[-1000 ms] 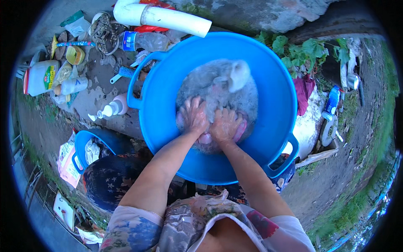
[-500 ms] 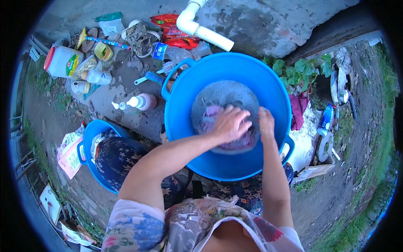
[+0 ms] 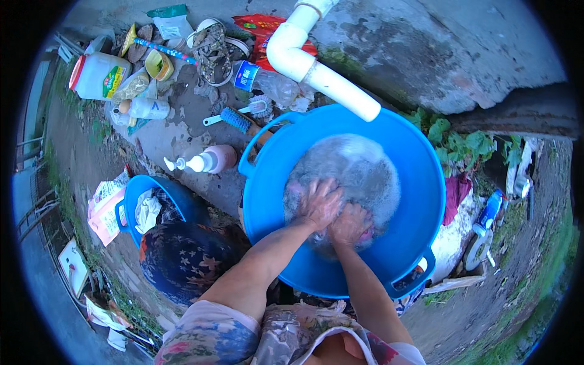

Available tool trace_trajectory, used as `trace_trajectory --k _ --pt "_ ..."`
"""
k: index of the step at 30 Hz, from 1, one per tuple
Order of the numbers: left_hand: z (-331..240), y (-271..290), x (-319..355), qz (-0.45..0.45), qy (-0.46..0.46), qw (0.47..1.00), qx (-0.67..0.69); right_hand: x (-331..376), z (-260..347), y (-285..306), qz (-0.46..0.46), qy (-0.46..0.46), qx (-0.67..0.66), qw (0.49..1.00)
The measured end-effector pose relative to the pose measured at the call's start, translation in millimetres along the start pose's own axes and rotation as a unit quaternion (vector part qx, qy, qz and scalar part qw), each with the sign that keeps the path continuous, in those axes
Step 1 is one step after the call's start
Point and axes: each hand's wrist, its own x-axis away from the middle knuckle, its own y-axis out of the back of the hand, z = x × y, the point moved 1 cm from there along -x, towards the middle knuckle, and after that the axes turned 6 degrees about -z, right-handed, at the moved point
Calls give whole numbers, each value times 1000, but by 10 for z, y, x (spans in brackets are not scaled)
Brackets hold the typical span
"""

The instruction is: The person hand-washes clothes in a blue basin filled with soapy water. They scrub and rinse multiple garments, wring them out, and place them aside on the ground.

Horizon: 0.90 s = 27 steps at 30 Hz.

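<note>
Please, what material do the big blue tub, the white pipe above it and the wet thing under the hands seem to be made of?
The big blue tub looks like smooth, slightly glossy moulded plastic, with handles formed in one piece. The white pipe seems rigid plastic, matte, with a jointed elbow. The wet thing under the left hand and right hand appears to be soaked grey cloth, soft and bunched, probably soapy; its weave cannot be told.

A: What did the setting consist of?
B: An outdoor yard in daylight. Cracked concrete ground [image 3: 182, 131] carried scattered household clutter toward its far left corner.
A: And the boundaries?
B: A rough grey wall [image 3: 438, 48] stood at the far edge, with a white drainpipe [image 3: 316, 64] descending from it. Green weeds [image 3: 462, 143] and bare dirt [image 3: 486, 304] lay to the right.
</note>
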Motion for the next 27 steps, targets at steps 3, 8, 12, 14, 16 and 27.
trace_trajectory --k 3,8,12,14,16,27 --pt "0 52 -285 86 -30 993 -73 -238 -43 -17 15 36 28 999" --pt "-134 -132 -997 262 79 957 -102 -794 -372 -254 47 -22 -69 996" --pt "-456 260 -794 -45 -132 990 -28 -979 -576 418 97 -235 -582 772" --pt "-814 584 -473 -50 -189 978 67 -768 -846 494 3 -201 -530 824" --pt "-858 699 -228 -61 -182 976 105 -452 -771 486 -7 -135 -296 946" --pt "31 24 89 -62 12 998 8 25 -79 -28 -30 18 -56 998"
